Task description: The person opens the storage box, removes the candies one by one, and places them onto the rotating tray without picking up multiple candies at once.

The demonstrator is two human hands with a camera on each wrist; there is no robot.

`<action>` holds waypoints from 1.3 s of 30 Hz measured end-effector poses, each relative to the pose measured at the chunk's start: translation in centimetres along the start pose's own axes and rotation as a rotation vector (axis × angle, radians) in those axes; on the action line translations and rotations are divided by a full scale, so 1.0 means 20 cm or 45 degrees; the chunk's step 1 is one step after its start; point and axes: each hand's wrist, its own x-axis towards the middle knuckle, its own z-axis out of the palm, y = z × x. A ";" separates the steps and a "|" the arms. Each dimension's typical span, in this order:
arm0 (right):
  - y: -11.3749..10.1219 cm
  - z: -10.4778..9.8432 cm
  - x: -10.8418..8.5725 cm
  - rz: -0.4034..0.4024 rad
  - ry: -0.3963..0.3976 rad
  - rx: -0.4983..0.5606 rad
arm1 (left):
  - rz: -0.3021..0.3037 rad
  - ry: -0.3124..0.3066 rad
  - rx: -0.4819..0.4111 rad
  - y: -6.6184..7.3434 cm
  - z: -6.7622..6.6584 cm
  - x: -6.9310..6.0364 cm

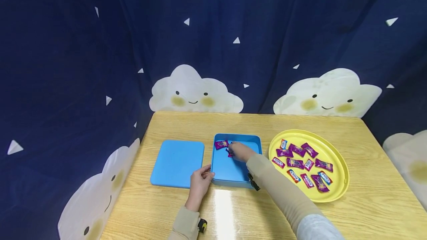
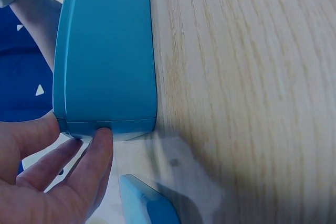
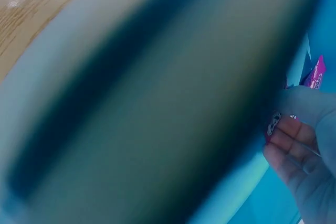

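Observation:
An open blue box [image 1: 237,169] stands in the middle of the table. My left hand [image 1: 201,181] holds its near left corner, the thumb at the rim and the fingers against the outer wall in the left wrist view. Inside the box, my right hand [image 1: 241,152] pinches a small wrapped candy [image 3: 273,124], mostly hidden by the fingers. A purple wrapped candy [image 1: 221,144] lies in the far left corner of the box, just left of that hand. Part of the right wrist view is blocked by a blurred sleeve.
Left of the box lies a flat blue lid [image 1: 178,162]. On the right, a round yellow tray [image 1: 343,180] carries several purple candies [image 1: 295,163] and smaller red, white and blue ones [image 1: 293,175]. The right forearm passes over the tray's near left edge. A dark curtain [image 1: 213,47] hangs behind the table.

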 end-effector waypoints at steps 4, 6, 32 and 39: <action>0.00 -0.01 0.00 0.029 -0.033 0.024 | 0.011 -0.004 0.002 0.00 0.00 0.00; 0.00 -0.02 0.00 0.031 -0.042 0.038 | 0.020 -0.005 0.005 0.00 0.00 0.00; 0.11 -0.34 -0.31 -0.059 0.383 0.388 | 0.039 0.003 -0.015 -0.01 -0.01 0.00; 0.25 -0.35 -0.48 -0.009 0.587 0.454 | 0.035 -0.022 -0.022 -0.01 -0.01 0.00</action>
